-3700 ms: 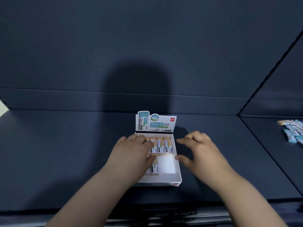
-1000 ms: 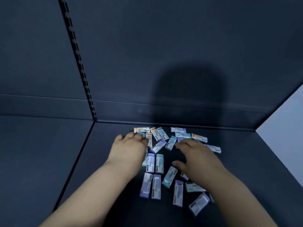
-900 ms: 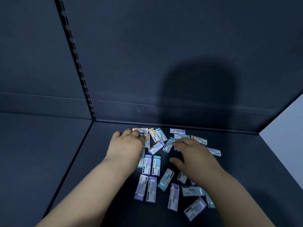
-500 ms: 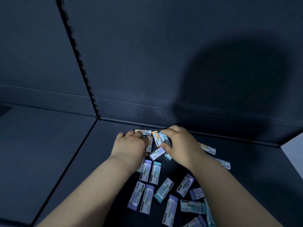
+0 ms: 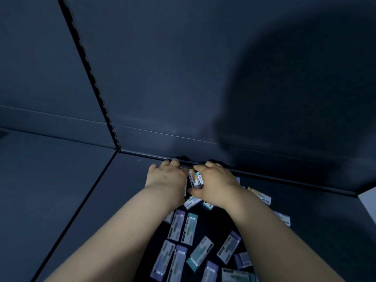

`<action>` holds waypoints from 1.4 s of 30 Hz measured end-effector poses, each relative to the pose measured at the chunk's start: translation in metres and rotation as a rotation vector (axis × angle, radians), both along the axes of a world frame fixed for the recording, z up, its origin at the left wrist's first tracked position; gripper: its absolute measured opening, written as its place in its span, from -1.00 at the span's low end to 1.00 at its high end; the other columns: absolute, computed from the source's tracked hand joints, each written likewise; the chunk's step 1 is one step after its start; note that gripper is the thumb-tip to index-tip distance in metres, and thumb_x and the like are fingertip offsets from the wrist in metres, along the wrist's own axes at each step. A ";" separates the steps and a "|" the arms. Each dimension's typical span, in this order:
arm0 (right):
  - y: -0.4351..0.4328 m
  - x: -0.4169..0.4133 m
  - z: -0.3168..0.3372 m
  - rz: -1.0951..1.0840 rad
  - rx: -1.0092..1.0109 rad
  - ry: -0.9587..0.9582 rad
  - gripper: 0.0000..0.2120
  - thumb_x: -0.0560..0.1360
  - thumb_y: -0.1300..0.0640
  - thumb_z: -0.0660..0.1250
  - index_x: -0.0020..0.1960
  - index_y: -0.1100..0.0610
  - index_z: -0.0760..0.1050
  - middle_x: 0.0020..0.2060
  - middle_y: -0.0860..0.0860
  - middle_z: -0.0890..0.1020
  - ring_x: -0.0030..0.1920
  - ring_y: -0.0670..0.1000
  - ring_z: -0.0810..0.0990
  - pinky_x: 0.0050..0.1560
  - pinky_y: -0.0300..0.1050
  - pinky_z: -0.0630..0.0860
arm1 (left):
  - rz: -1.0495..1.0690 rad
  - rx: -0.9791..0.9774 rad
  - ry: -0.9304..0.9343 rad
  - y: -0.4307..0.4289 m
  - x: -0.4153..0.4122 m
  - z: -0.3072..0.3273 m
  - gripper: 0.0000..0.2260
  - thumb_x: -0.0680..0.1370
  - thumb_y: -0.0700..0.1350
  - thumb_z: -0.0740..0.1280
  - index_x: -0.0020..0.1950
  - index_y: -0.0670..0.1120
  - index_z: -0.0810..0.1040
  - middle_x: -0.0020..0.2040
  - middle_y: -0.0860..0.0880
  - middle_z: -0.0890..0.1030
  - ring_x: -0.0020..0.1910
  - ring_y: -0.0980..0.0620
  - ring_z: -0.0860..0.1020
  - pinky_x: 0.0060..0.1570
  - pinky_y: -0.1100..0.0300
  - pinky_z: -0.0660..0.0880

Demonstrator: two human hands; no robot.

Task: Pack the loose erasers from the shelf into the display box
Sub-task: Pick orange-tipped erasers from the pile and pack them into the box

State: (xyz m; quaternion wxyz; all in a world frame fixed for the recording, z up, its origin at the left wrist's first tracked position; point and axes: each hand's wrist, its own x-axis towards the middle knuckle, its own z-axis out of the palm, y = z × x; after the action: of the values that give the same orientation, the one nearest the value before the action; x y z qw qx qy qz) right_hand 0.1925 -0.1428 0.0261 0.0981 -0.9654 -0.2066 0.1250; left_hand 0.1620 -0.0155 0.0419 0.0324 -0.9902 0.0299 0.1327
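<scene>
The small rectangular erasers in printed paper sleeves look light and stiff enough to be picked up several at a time. The glossy sleeves are probably a little slippery against one another, so a stack is best pinched across its short sides or squeezed between two palms, not lifted by one end. Nothing about them seems fragile, though a sleeve might crumple or slide off under a hard squeeze.

They are flat little blocks, each wrapped in a white-faced sleeve with a lilac, teal or pale orange end and a dark strip of print. Most lie scattered at all angles on the dark shelf, below the wrists and between the forearms, with a few more beyond the right wrist.

A short upright clutch of two or three erasers stands between the two hands, close to the back edge of the shelf. The right hand curls over it, thumb underneath and fingers over the top, apparently gripping it. The left hand lies palm down, fingers bent, just beside the clutch; whether it holds anything under the palm cannot be told.

The dark blue-grey metal shelf meets a matching back panel just past the fingertips. The display box is not in view.
</scene>
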 end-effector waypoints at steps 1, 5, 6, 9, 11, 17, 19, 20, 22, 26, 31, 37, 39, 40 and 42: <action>0.001 0.001 0.000 -0.002 -0.007 0.006 -0.44 0.41 -0.14 0.34 0.35 0.01 0.35 0.18 0.03 0.45 0.25 0.08 0.38 0.19 -0.06 0.37 | -0.001 -0.004 -0.004 0.000 0.000 0.000 -0.44 0.46 0.06 0.36 0.42 0.07 0.26 0.32 -0.01 0.31 0.34 -0.02 0.28 0.25 0.06 0.24; 0.006 0.007 -0.002 -0.009 -0.046 0.007 -0.44 0.41 -0.15 0.36 0.32 0.05 0.35 0.21 0.04 0.44 0.26 0.08 0.39 0.20 -0.05 0.34 | 0.006 -0.010 0.020 0.002 0.001 0.001 -0.40 0.44 0.10 0.38 0.40 0.01 0.25 0.33 -0.02 0.28 0.36 -0.03 0.26 0.26 0.05 0.23; 0.007 0.008 -0.003 -0.001 -0.069 -0.009 -0.43 0.41 -0.18 0.35 0.32 0.06 0.35 0.21 0.04 0.45 0.25 0.08 0.40 0.21 -0.04 0.33 | 0.007 -0.010 0.036 0.003 0.002 0.001 -0.37 0.43 0.12 0.39 0.41 0.00 0.23 0.34 -0.02 0.28 0.36 -0.03 0.25 0.27 0.05 0.24; 0.005 0.007 -0.001 0.027 -0.115 -0.104 -0.38 0.38 -0.28 0.33 0.31 0.05 0.36 0.21 0.02 0.48 0.24 0.06 0.41 0.23 -0.03 0.29 | 0.009 -0.015 0.063 0.005 0.002 0.002 -0.33 0.42 0.17 0.39 0.43 -0.01 0.24 0.35 -0.03 0.26 0.37 -0.04 0.24 0.28 0.04 0.23; -0.001 0.001 0.004 0.012 -0.044 -0.155 -0.36 0.35 -0.31 0.34 0.30 0.01 0.38 0.17 -0.03 0.49 0.22 0.03 0.43 0.20 -0.08 0.29 | 0.004 -0.019 0.060 0.008 0.001 0.001 -0.34 0.41 0.19 0.38 0.42 -0.02 0.25 0.34 -0.03 0.27 0.36 -0.04 0.25 0.29 0.03 0.23; -0.033 -0.036 0.026 -0.097 0.604 0.018 -0.58 0.29 -0.15 0.50 0.08 -0.10 0.49 -0.20 -0.16 0.42 -0.20 -0.19 0.42 -0.12 -0.31 0.37 | -0.010 0.025 0.016 0.010 -0.010 0.000 -0.28 0.38 0.28 0.36 0.41 -0.05 0.25 0.33 -0.04 0.31 0.35 -0.04 0.28 0.29 0.05 0.20; -0.041 -0.051 0.031 -0.080 0.720 0.057 -0.61 0.25 -0.15 0.52 0.02 -0.14 0.52 -0.24 -0.18 0.42 -0.21 -0.21 0.41 -0.15 -0.43 0.33 | -0.015 0.041 -0.007 0.010 -0.014 0.000 -0.27 0.38 0.31 0.35 0.41 -0.05 0.25 0.33 -0.03 0.33 0.34 -0.03 0.30 0.28 0.06 0.21; -0.045 -0.059 0.033 -0.074 0.751 0.052 -0.59 0.20 -0.21 0.50 0.01 -0.17 0.52 -0.25 -0.20 0.43 -0.21 -0.20 0.40 -0.15 -0.44 0.33 | -0.018 0.043 -0.023 0.010 -0.016 0.000 -0.27 0.38 0.31 0.35 0.40 -0.06 0.26 0.33 -0.03 0.34 0.34 -0.03 0.31 0.27 0.06 0.21; -0.051 -0.072 0.033 -0.080 0.759 0.023 -0.53 0.13 -0.31 0.41 0.00 -0.21 0.51 -0.23 -0.22 0.45 -0.21 -0.18 0.40 -0.14 -0.45 0.33 | -0.026 0.036 -0.057 0.010 -0.020 0.000 -0.29 0.37 0.31 0.35 0.35 -0.07 0.28 0.31 -0.03 0.38 0.31 -0.04 0.35 0.26 0.07 0.23; -0.063 -0.094 0.032 -0.091 0.654 -0.017 -0.58 0.16 -0.31 0.46 -0.03 -0.27 0.47 -0.20 -0.22 0.45 -0.18 -0.17 0.41 -0.09 -0.29 0.39 | -0.049 -0.006 -0.124 0.010 -0.031 0.006 -0.35 0.37 0.33 0.34 0.26 -0.06 0.31 0.25 -0.02 0.44 0.26 -0.02 0.40 0.20 0.10 0.26; -0.072 -0.121 0.029 -0.099 0.416 -0.005 -0.50 0.22 -0.35 0.42 0.10 -0.24 0.42 -0.18 -0.21 0.41 -0.13 -0.17 0.40 -0.05 -0.23 0.35 | -0.154 -0.104 -0.228 0.004 -0.057 0.021 -0.34 0.35 0.38 0.30 0.31 0.04 0.31 0.27 0.06 0.42 0.29 0.03 0.35 0.19 0.13 0.23; -0.069 -0.148 0.024 -0.029 0.174 -0.027 -0.38 0.28 -0.40 0.33 0.23 -0.13 0.37 -0.17 -0.25 0.33 -0.08 -0.15 0.34 0.02 -0.19 0.21 | -0.293 -0.168 -0.246 0.004 -0.103 0.023 -0.23 0.25 0.54 0.05 0.38 0.21 0.28 0.28 0.20 0.42 0.31 0.13 0.31 0.13 0.20 0.16; -0.068 -0.154 0.020 -0.027 0.169 -0.019 -0.40 0.28 -0.40 0.33 0.21 -0.13 0.38 -0.15 -0.22 0.36 -0.06 -0.13 0.37 0.04 -0.18 0.22 | -0.270 -0.239 -0.268 0.002 -0.113 0.017 -0.16 0.11 0.55 -0.07 0.26 0.19 0.39 0.13 0.20 0.53 0.19 0.13 0.42 0.04 0.21 0.19; -0.068 -0.157 0.019 -0.025 0.166 -0.016 -0.41 0.28 -0.40 0.32 0.21 -0.13 0.39 -0.13 -0.20 0.37 -0.04 -0.12 0.38 0.05 -0.17 0.23 | -0.269 -0.261 -0.255 0.002 -0.116 0.011 -0.18 0.10 0.55 -0.06 0.17 0.16 0.46 0.00 0.17 0.59 0.08 0.11 0.49 0.00 0.20 0.24; -0.067 -0.159 0.015 -0.017 0.159 -0.019 -0.40 0.29 -0.40 0.32 0.22 -0.12 0.39 -0.08 -0.18 0.40 0.01 -0.10 0.40 0.08 -0.16 0.24 | -0.276 -0.288 -0.268 0.003 -0.121 -0.003 -0.32 0.13 0.54 0.02 -0.04 0.12 0.55 -0.26 0.15 0.60 -0.16 0.11 0.57 -0.13 0.22 0.33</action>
State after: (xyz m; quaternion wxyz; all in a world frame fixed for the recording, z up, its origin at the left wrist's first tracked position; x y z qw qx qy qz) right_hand 0.0336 -0.2103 0.0415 0.1738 -0.9574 -0.2088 0.0984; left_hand 0.0409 -0.0124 0.0392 -0.0876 -0.9799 0.1791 -0.0114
